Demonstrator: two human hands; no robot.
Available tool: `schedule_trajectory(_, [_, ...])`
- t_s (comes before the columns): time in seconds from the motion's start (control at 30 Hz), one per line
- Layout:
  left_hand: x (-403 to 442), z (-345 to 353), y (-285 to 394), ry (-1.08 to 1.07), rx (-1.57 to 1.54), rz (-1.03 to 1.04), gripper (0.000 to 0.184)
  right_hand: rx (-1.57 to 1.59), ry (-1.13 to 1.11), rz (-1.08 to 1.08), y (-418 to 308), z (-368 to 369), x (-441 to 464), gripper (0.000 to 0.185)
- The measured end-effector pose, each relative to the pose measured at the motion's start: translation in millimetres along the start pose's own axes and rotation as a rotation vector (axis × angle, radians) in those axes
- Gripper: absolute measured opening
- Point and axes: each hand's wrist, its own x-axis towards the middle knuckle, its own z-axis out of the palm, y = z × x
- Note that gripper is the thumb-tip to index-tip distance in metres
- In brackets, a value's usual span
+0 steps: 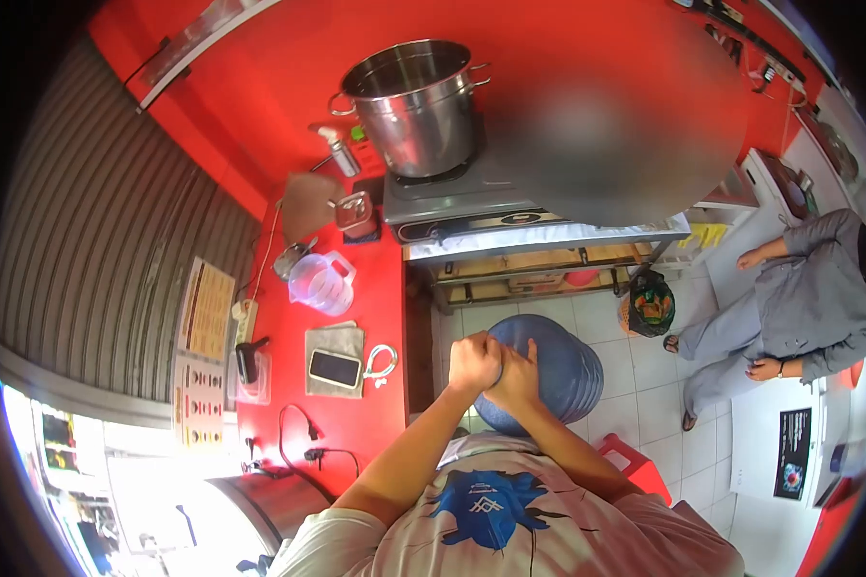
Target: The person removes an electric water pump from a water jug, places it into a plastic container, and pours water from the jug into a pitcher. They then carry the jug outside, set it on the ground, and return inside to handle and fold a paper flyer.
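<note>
A large blue water jug with ribbed sides is in front of my body, above the tiled floor; I cannot tell whether it stands or is tilted. My left hand is a fist at the jug's near-left end, and what is inside its fingers is hidden. Pressed against it, my right hand curls around the jug's neck area, its thumb sticking out over the blue surface. Both hands cover the jug's mouth. Left of them, a phone lies on a grey cloth on the red counter.
A big steel pot sits on a stove. On the counter stand a clear measuring jug and a metal container. A black-lined bin, a red stool and a person in grey are at right.
</note>
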Motion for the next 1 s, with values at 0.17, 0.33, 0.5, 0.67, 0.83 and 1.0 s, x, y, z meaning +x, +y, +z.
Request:
schedule_trajectory(0.17, [-0.7, -6.4, -2.7, 0.037, -0.006, -0.007, 0.027, 0.01, -0.046, -0.015, -0.8, 5.9, 4.7, 0.043])
schedule_trajectory(0.33, [-1.0, -8.1, -7.9, 0.113, -0.015, -0.002, 0.028, 0.049, -0.014, -0.078, -3.0, 9.7, 8.7, 0.045])
schedule_trajectory(0.5, [2.5, -10.8, -9.6, 0.168, 0.001, -0.016, 0.028, 0.076, -0.058, -0.105, -2.8, 10.5, 15.1, 0.043])
schedule_trajectory(0.67, [2.7, -14.1, -13.3, 0.191, 0.034, -0.015, 0.028, 0.079, -0.075, -0.144, -3.1, 15.3, 18.9, 0.047])
schedule_trajectory(0.83, [-0.2, -16.9, -12.3, 0.205, 0.037, -0.043, 0.028, 0.048, -0.11, -0.17, -3.5, 15.2, 18.7, 0.051])
schedule_trajectory(1.0, [-0.6, -13.8, -9.0, 0.226, 0.031, -0.02, 0.027, 0.066, -0.14, -0.149, -3.1, 8.5, 19.4, 0.05])
